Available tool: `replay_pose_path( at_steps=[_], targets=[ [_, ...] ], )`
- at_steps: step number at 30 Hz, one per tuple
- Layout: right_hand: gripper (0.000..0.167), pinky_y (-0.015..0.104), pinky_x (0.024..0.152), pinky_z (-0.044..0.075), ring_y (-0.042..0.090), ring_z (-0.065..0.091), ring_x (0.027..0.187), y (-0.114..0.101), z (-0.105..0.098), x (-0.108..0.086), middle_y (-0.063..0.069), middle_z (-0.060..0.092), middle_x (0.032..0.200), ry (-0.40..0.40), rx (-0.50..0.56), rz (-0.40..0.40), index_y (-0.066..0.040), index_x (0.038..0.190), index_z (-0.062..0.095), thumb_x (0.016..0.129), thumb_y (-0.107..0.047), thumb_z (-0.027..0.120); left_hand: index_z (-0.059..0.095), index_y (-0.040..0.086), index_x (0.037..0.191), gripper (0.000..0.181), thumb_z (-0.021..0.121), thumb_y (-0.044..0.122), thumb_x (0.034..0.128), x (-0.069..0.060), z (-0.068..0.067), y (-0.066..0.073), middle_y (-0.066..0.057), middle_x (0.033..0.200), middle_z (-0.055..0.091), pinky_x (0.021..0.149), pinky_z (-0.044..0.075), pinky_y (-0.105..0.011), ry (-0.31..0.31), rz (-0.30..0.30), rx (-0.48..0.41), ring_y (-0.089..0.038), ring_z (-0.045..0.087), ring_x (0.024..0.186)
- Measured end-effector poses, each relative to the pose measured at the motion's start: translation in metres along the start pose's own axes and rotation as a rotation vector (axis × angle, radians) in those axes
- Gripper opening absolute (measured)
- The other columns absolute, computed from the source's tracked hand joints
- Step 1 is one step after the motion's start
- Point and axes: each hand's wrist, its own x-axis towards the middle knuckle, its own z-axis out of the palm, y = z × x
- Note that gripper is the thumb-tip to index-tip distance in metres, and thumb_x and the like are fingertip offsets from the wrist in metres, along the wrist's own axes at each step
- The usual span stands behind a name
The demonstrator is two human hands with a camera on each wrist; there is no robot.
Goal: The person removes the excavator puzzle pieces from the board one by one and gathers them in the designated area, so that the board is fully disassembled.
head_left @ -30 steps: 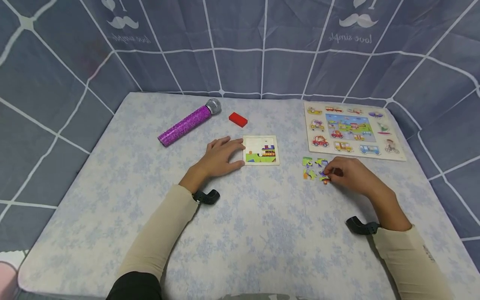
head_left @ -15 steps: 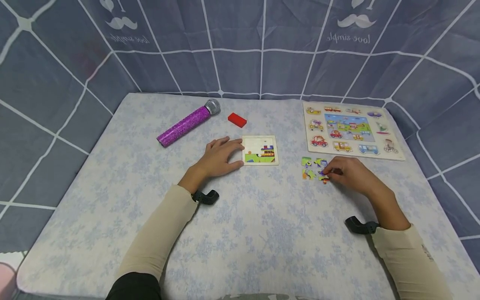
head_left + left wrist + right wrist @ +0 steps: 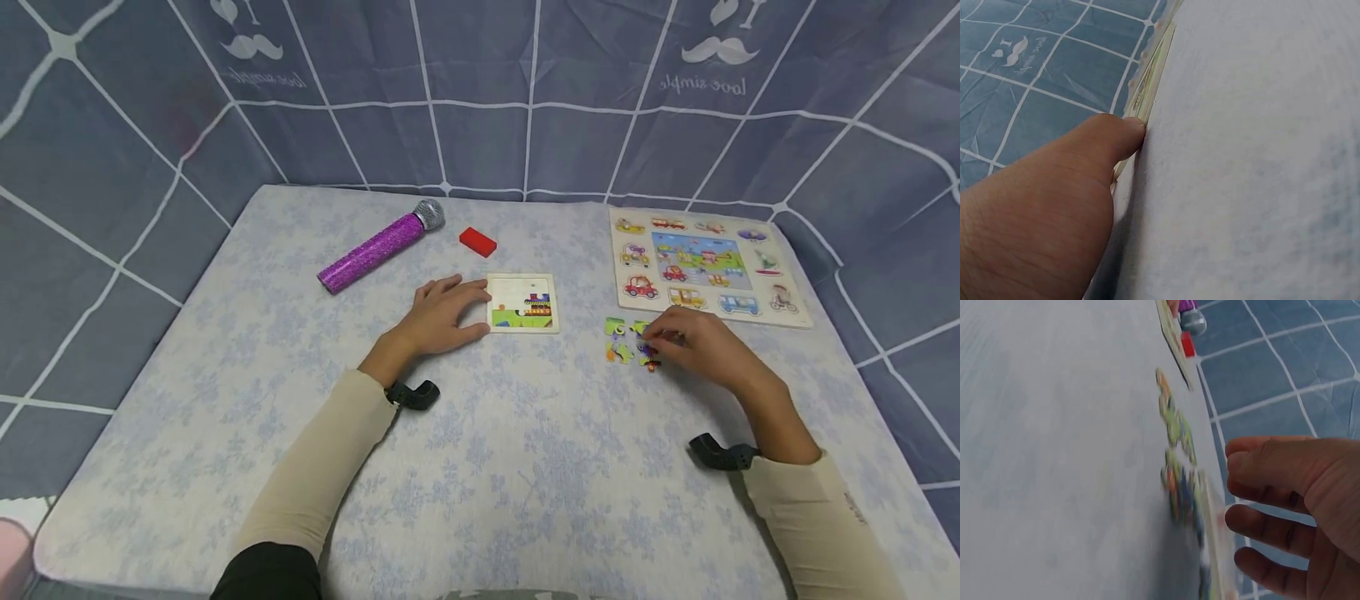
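Observation:
A small wooden puzzle tray (image 3: 522, 303), partly filled with a train picture, lies flat mid-table. My left hand (image 3: 438, 321) rests at its left side, thumb and fingertips touching the edge; the left wrist view shows the thumb (image 3: 1129, 134) against the rim. To the right lie several loose puzzle pieces (image 3: 618, 342), green with coloured patterns. Over the right-hand ones hovers my right hand (image 3: 697, 346), thumb and index finger close together. In the right wrist view its thumb (image 3: 1266, 462) is apart from the blurred pieces (image 3: 1179, 487), and no piece shows between the fingers.
A larger wooden vehicle puzzle board (image 3: 705, 304) lies behind the right hand. Beyond the left hand are a purple glittery microphone (image 3: 375, 253) and a red block (image 3: 477, 242). A grey-blue checked curtain (image 3: 480, 142) hangs at the table's back and sides.
My right hand has shifted slightly away from me over the loose pieces, uncovering more of the lower right one. The left hand has stayed at the puzzle tray.

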Motion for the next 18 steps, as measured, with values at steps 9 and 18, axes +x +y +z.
replay_pose_path(
  at_steps=[9, 18],
  targets=[
    [0.025, 0.047, 0.086, 0.051, 0.026, 0.063, 0.101, -0.029, 0.022, 0.075, 0.011, 0.068, 0.113, -0.193, 0.087, -0.027, 0.0, 0.12, 0.07, 0.096, -0.007, 0.069, 0.051, 0.024, 0.147, 0.056, 0.058, 0.051, 0.0986, 0.0, 0.002, -0.001, 0.006, 0.163, 0.031, 0.114, 0.013, -0.06, -0.007, -0.008, -0.001, -0.033, 0.019, 0.15],
    [0.033, 0.046, 0.089, 0.048, 0.03, 0.059, 0.1, -0.045, 0.042, 0.147, 0.015, 0.064, 0.115, -0.321, 0.071, 0.048, 0.002, 0.123, 0.069, 0.091, -0.006, 0.074, 0.051, 0.025, 0.146, 0.056, 0.057, 0.053, 0.0985, 0.0, 0.0, -0.001, 0.008, 0.163, 0.03, 0.114, 0.013, -0.06, -0.011, -0.013, 0.018, -0.032, 0.019, 0.15]
  ],
)
